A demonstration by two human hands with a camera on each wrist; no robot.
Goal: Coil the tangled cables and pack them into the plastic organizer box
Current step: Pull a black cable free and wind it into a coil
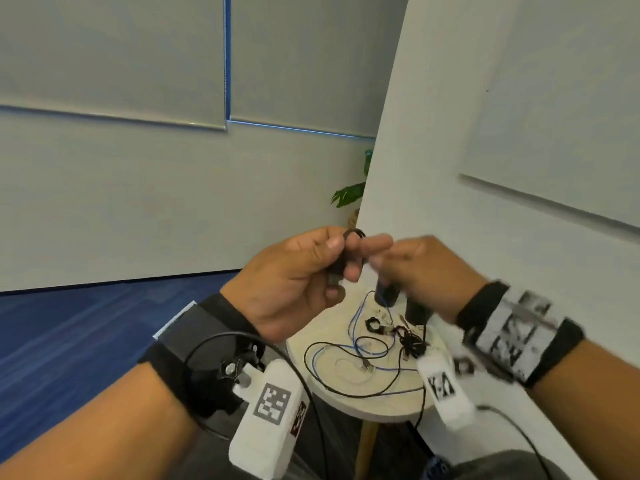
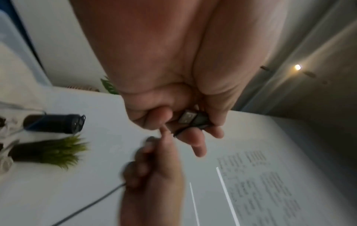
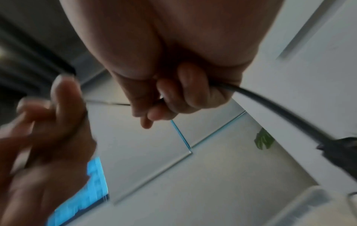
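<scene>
Above the small round table (image 1: 346,407), my left hand (image 1: 346,258) grips a small coil of black cable (image 1: 354,233). Its USB plug (image 2: 190,119) sticks out between thumb and fingers. My right hand (image 1: 381,259), blurred, is close to the left one with its fingers curled round the same black cable (image 3: 270,110), which trails off to the lower right. A thin stretch of the cable (image 2: 92,201) leaves the right hand's fingers (image 2: 154,160). Tangled cables (image 1: 408,341), black and blue (image 1: 353,323), lie loose on the table. I cannot make out the organizer box for certain.
Two dark cylinders (image 1: 386,292) (image 1: 417,311) stand at the table's back; one is a pot with green grass (image 2: 48,151). A white wall (image 1: 485,168) rises right behind the table. A green plant (image 1: 349,194) is beyond it, and blue carpet (image 1: 86,327) lies at left.
</scene>
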